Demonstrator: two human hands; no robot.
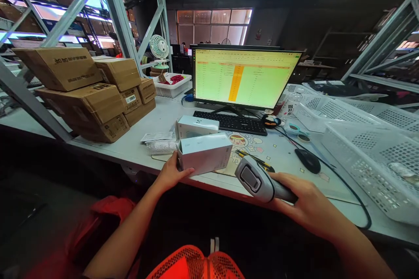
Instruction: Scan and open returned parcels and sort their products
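Observation:
My left hand [172, 172] grips the left end of a white carton [205, 154] at the near edge of the desk [137, 146]. My right hand [307, 205] is closed round the handle of a grey barcode scanner [255, 178], whose head points left toward that carton. A second white carton [196, 126] lies just behind the first. A small wrapped packet [160, 146] and a paper label [156, 137] lie to the left of the cartons.
A monitor [244, 78] with a spreadsheet stands behind a black keyboard [231, 123]. A black mouse [307, 160] and cable lie at right. White mesh baskets [369, 152] fill the right side. Stacked brown cartons [88, 91] sit left. An orange basket [196, 263] is below.

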